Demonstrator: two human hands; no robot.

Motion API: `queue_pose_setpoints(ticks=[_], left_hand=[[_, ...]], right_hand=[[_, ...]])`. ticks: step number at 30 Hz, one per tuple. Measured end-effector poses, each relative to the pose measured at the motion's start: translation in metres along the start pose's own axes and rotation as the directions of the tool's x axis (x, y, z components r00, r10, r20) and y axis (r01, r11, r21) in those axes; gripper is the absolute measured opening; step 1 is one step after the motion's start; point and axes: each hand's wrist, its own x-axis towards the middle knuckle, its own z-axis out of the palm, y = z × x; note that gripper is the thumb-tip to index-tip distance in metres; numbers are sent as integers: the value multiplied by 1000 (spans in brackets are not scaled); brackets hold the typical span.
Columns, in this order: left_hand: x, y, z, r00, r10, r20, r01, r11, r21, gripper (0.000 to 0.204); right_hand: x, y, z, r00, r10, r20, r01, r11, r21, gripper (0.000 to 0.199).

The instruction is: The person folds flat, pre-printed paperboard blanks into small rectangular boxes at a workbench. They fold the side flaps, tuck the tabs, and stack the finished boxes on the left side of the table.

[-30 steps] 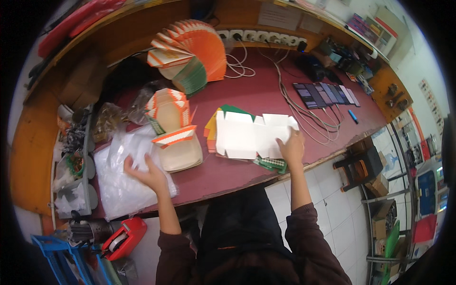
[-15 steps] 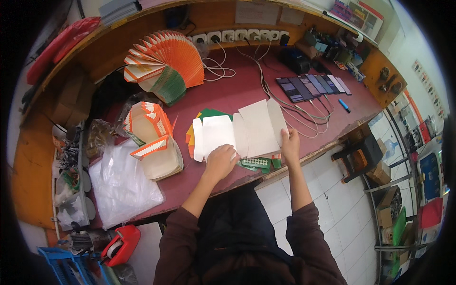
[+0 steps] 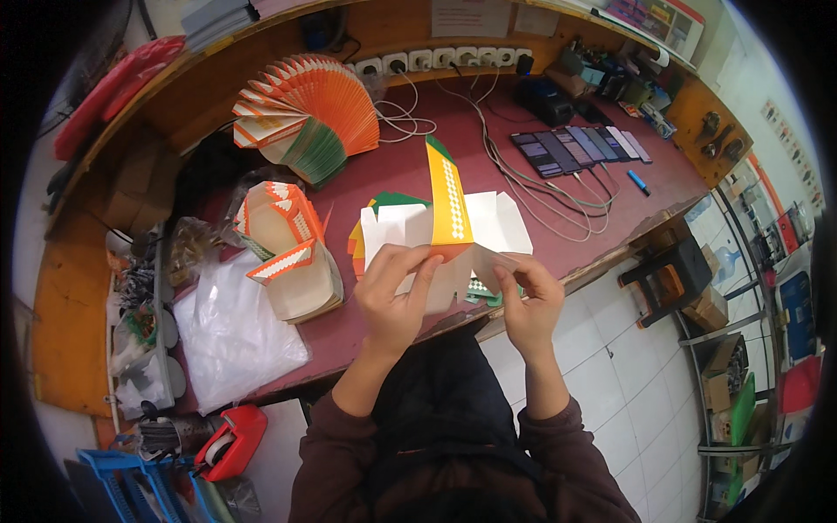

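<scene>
Between my hands a partly folded cardboard box (image 3: 449,205) is raised off the table, its yellow and orange printed panel standing up with a green tip. My left hand (image 3: 391,292) is closed on its left edge, thumb against the near side. My right hand (image 3: 530,303) pinches the right edge of the same box between thumb and fingers. Underneath lie flat box blanks (image 3: 384,225), white side up, with green and yellow edges peeking out. Part of that pile is hidden by my hands and the raised box.
Left of my hands are nested orange-and-white cartons (image 3: 301,279) and clear plastic bags (image 3: 231,336). A fanned stack of orange and green blanks (image 3: 336,113) stands behind. Several phones (image 3: 580,148) with cables, and a blue marker (image 3: 638,182), lie at right. A red tape dispenser (image 3: 234,440) sits lower left.
A white blank that lay open under my hands is now lifted and folded, showing its yellow outer side. Both hands have risen, with the right one turned inward, pinching the edge.
</scene>
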Motion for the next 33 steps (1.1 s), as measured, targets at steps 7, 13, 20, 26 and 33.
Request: queue_pose_setpoints(ticks=[7,13,20,26,33], left_hand=[[-22,47,-1,990,141,-28,-144,983,-114,12],[-35,50,-20,988,-52,146,116,874,-471,14],[-40,49,-22,941,-255,221,337,708,-620,33],[-52,49,-20,981,-190,50,175,731,-660,36],[-54,40,-33,987,-153,49,157,855,-494,14]], right_hand=[[-22,-47,8,940,-322,-113,297,935,-194,12],[-29,-70,-5,964,-260,49,264,955,-133,14],[-44,-79,14,924,-338,179,382,835,-396,41],[-44,-69,10,923,-331,197,374,891,-256,38],[-44,-64,-3,873,-270,407,201,958,203,25]])
